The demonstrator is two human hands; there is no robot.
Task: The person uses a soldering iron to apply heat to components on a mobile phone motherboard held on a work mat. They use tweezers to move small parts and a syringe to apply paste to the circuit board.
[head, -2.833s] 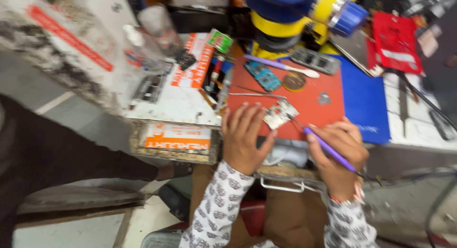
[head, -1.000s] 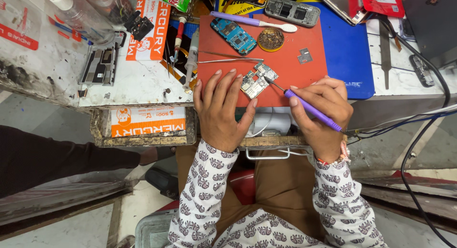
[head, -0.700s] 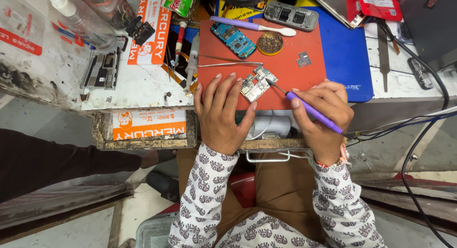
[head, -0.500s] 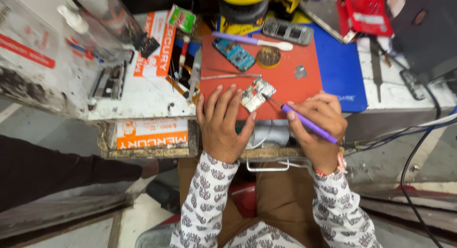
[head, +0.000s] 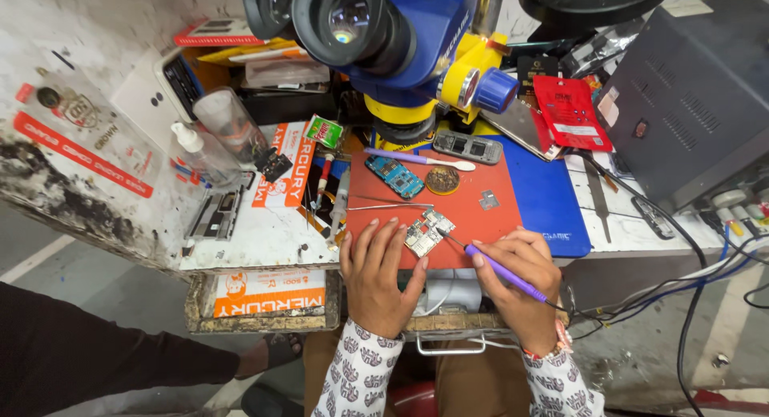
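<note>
A small circuit board (head: 428,232) lies on the red work mat (head: 489,221). My left hand (head: 378,278) rests flat on the mat's near edge, its fingertips pressing the board's left side. My right hand (head: 521,283) grips a purple pen-like soldering tool (head: 503,271), and the tool's thin tip touches the board's right edge. A blue circuit board (head: 394,177), a round brass tip cleaner (head: 441,180), tweezers (head: 388,206) and a small metal shield (head: 489,199) lie farther back on the mat.
A blue and yellow microscope (head: 400,40) looms above the mat. A grey power unit (head: 693,96) stands at right with cables (head: 689,281) hanging down. A blue mat (head: 553,201), a red packet (head: 569,112), bottles (head: 200,153) and phone parts crowd the bench. Another person's dark sleeve (head: 88,353) is lower left.
The view has tilted up, bringing the microscope into sight. Both hands stay on the board, the left pressing it and the right keeping the tool tip against it.
</note>
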